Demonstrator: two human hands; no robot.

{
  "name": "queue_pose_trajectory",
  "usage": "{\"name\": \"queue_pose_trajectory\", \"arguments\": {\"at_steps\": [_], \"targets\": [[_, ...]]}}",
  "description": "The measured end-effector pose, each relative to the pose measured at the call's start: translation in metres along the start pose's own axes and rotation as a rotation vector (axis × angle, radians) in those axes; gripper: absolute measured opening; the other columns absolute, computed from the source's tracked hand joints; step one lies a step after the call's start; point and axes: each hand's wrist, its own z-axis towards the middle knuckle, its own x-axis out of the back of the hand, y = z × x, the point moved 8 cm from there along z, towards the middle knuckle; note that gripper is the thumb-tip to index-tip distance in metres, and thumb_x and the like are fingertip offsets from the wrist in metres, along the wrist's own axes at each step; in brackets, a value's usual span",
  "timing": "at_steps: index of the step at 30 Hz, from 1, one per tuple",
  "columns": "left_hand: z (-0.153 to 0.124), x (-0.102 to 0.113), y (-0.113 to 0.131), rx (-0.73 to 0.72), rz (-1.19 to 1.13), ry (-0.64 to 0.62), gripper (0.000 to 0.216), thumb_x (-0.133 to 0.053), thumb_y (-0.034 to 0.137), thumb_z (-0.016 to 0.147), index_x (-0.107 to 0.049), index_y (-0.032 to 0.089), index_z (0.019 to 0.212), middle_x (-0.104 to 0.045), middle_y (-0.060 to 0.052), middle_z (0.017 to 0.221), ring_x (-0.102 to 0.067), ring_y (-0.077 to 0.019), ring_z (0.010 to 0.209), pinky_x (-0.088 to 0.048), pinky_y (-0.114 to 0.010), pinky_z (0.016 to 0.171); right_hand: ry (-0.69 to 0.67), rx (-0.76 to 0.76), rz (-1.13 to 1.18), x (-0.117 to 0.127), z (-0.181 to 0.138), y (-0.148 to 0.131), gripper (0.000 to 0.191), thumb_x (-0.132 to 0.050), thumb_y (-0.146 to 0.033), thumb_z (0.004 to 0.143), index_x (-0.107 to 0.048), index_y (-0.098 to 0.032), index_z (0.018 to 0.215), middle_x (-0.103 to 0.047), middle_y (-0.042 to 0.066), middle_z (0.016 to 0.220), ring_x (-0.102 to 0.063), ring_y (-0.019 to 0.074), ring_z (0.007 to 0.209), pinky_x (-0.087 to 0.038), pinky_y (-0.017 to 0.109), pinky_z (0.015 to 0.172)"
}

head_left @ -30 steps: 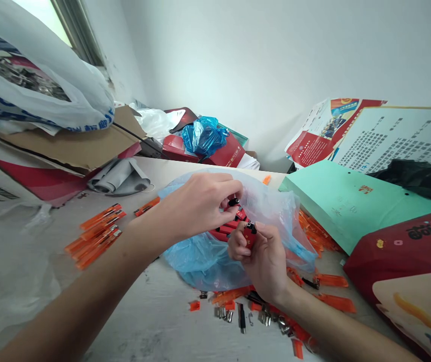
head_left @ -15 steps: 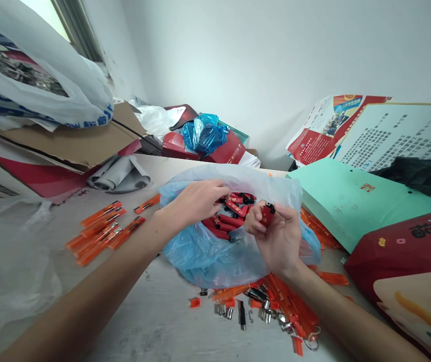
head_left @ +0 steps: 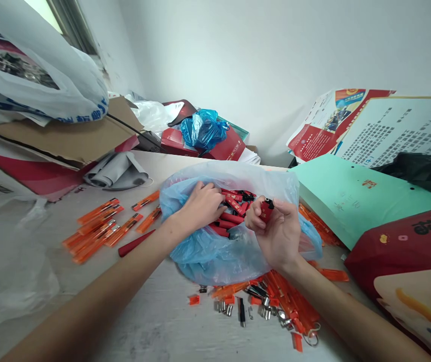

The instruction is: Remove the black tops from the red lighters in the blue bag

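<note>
In the head view, my right hand is closed around a small red lighter with a black top, held upright above the right side of a bag. My left hand reaches into the left side of that thin blue plastic bag. Its fingers are bent and its thumb is apart from them, over the pile; its fingertips are partly hidden. Several red lighters with black ends lie heaped inside the bag. On the table left of the bag is a dark red tapered piece, partly behind my left forearm.
Clear orange plastic pieces lie at the left. More orange pieces, with metal caps and a black rod-like part, lie before the bag. A mint-green box and a dark red bag stand at the right.
My left hand has shifted slightly and its fingers have moved apart over the lighters. The dark red piece now shows left of the bag. My right hand holds the lighter much as before.
</note>
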Motion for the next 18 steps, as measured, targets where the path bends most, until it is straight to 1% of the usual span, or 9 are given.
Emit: {"name": "queue_pose_trajectory", "arguments": {"at_steps": [3,5,9,12,15,18], "targets": [[0.004,-0.009,-0.001,0.08,-0.022,0.021,0.022,-0.068,0.033,0.097,-0.081,0.017,0.09,-0.08,-0.016,0.105,-0.066,-0.0349,0.107,-0.041,-0.046,0.091,-0.003,-0.027,0.012,0.001,0.0,0.005,0.029,-0.062,-0.047,0.081,-0.058,-0.021,0.067,-0.035,-0.005,0.058,-0.028,0.0126,0.056,-0.028,0.029,0.057],[0.006,-0.013,-0.003,0.129,-0.043,0.029,0.021,-0.07,0.035,0.095,-0.082,0.018,0.09,-0.08,-0.014,0.104,-0.066,-0.0348,0.106,-0.04,-0.047,0.091,-0.002,-0.043,0.023,0.001,0.0,0.008,0.029,-0.062,-0.047,0.08,-0.059,-0.021,0.067,-0.036,-0.004,0.059,-0.028,0.0123,0.056,-0.027,0.029,0.058],[0.01,-0.017,-0.006,0.187,-0.086,0.027,0.016,-0.072,0.033,0.093,-0.082,0.02,0.092,-0.082,-0.013,0.1,-0.066,-0.034,0.106,-0.04,-0.047,0.093,-0.003,-0.044,0.042,0.0,-0.002,0.013,0.028,-0.062,-0.045,0.08,-0.06,-0.02,0.068,-0.045,-0.003,0.066,-0.028,0.0111,0.056,-0.027,0.03,0.058],[0.01,-0.012,-0.006,0.188,-0.12,0.011,0.014,-0.073,0.03,0.092,-0.081,0.019,0.088,-0.082,-0.013,0.097,-0.068,-0.0346,0.106,-0.04,-0.047,0.095,-0.066,-0.059,-0.005,-0.005,-0.004,0.018,0.031,-0.06,-0.046,0.083,-0.059,-0.02,0.067,-0.04,-0.004,0.061,-0.027,0.0125,0.057,-0.025,0.031,0.059],[0.008,-0.002,-0.008,0.186,-0.167,-0.009,0.015,-0.073,0.029,0.091,-0.081,0.019,0.085,-0.081,-0.013,0.09,-0.072,-0.0341,0.097,-0.043,-0.047,0.094,-0.121,-0.086,-0.048,-0.009,-0.006,0.022,0.032,-0.057,-0.048,0.085,-0.058,-0.021,0.068,-0.036,-0.005,0.057,-0.026,0.0134,0.057,-0.022,0.032,0.06],[0.005,0.011,-0.016,0.208,-0.234,-0.01,0.015,-0.072,0.03,0.09,-0.082,0.019,0.086,-0.082,-0.011,0.09,-0.073,-0.032,0.085,-0.046,-0.042,0.081,-0.15,-0.116,-0.065,-0.013,-0.01,0.024,0.032,-0.056,-0.049,0.085,-0.056,-0.021,0.068,-0.036,-0.005,0.057,-0.026,0.0136,0.057,-0.022,0.033,0.061]]}}
